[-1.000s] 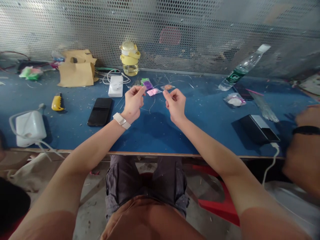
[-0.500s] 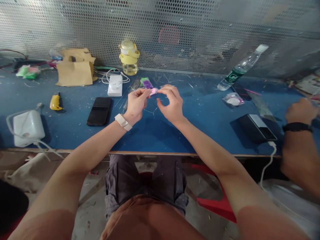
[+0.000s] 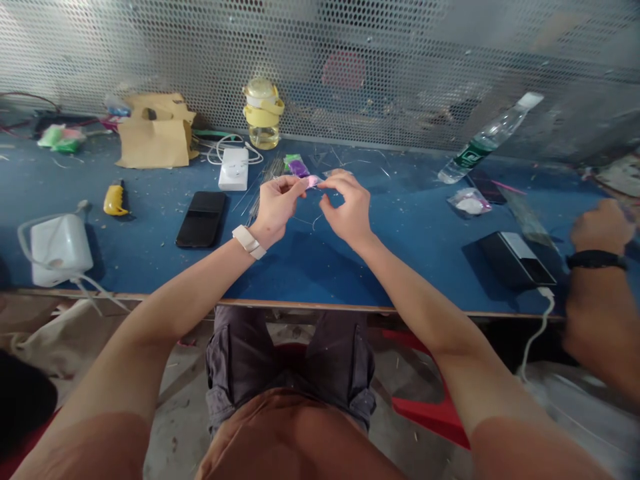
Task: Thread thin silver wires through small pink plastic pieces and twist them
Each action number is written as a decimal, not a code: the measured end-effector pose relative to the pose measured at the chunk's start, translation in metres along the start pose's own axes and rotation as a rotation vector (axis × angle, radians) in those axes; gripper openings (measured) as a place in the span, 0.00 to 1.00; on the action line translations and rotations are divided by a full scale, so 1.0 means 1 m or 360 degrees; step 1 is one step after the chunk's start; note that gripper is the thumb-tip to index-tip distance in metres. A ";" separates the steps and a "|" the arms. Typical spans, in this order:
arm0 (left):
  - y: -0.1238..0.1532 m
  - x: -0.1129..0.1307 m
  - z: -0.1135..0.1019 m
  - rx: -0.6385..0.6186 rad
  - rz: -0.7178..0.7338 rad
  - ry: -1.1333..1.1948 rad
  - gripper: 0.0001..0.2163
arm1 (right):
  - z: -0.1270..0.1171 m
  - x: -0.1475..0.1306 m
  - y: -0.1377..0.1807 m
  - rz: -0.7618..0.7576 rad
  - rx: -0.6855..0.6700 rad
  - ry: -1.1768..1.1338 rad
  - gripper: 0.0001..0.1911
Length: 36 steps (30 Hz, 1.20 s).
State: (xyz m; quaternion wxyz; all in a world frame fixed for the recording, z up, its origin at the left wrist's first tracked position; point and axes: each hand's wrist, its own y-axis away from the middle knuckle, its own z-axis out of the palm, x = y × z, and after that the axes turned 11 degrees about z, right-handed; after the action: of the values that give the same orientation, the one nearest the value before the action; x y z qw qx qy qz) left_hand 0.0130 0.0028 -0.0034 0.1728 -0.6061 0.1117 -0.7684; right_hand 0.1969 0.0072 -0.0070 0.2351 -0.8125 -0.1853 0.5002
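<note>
Between the thumb and fingers of my left hand [image 3: 275, 207] is a small pink packet [image 3: 313, 181] with what looks like clear film at its edge. My right hand [image 3: 350, 210] has its fingers curled onto the packet's right end, its thumb tip lower down. Just behind my left fingertips lie a purple packet [image 3: 298, 167] and a green one [image 3: 291, 159]. A bundle of thin wires [image 3: 270, 175] lies by my left hand, partly hidden by it. Loose thin strands [image 3: 316, 220] curve on the table below the packet.
On the blue table [image 3: 320, 280] to the left are a black phone [image 3: 201, 219], yellow cutter [image 3: 115, 200], white charger [image 3: 233, 169] and yellow-lidded bottle [image 3: 263, 117]. At right are a leaning water bottle [image 3: 473, 157], black box [image 3: 517, 260] and another person's hand [image 3: 603, 227].
The view has shifted slightly. My hands stay together at the pink packet; less of its pink shows and more clear film is visible at its right end.
</note>
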 end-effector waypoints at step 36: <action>0.003 0.009 0.002 -0.0242 0.0002 0.0021 0.15 | 0.012 0.003 0.000 0.0662 -0.0606 -0.0795 0.22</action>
State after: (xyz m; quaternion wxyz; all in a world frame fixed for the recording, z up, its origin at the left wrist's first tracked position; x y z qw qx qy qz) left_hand 0.0130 -0.0032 0.0041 0.1259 -0.6124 0.1713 -0.7614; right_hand 0.1871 0.0112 -0.0144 -0.0792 -0.7149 -0.1575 0.6767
